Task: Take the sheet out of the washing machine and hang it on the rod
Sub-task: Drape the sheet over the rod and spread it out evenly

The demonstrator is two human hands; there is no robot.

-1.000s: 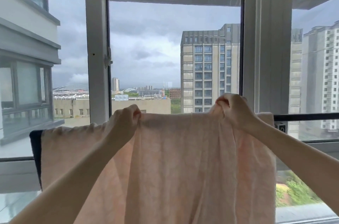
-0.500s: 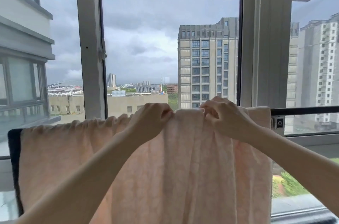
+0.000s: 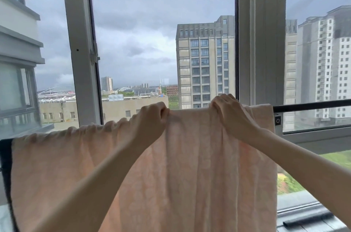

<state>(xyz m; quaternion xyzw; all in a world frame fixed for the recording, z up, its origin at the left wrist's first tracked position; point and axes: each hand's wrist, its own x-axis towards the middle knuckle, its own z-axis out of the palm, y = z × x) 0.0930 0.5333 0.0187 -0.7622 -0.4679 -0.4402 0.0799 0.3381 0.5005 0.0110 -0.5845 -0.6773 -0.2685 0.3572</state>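
sheet [image 3: 190,165] first: it is hanging over the rod [image 3: 311,105] in front of the window, a pale peach-pink cloth with a faint tone-on-tone pattern, falling in long soft folds past the bottom of the view. its top edge is lying bunched and rippled along the left stretch, and is running smoother between your hands. the right edge of the cloth is ending just short of the bare black part of the rod, which is showing only to the right of it; under the cloth the rod is hidden.

your left hand [image 3: 152,117] is curling its fingers and pinching the top fold of the sheet near the middle. your right hand [image 3: 228,112] is gripping the same top edge a little further right, fingers bent over the fold. both forearms are reaching up from the lower corners.

a dark cloth [image 3: 5,165] is peeking out along the left border of the sheet, touching it. a small grey bracket [image 3: 277,120] is sitting just beneath the rod beside the sheet's right edge. white window frames [image 3: 262,41] are standing behind, with grey tower blocks [image 3: 205,64] and heavy cloud beyond the glass.
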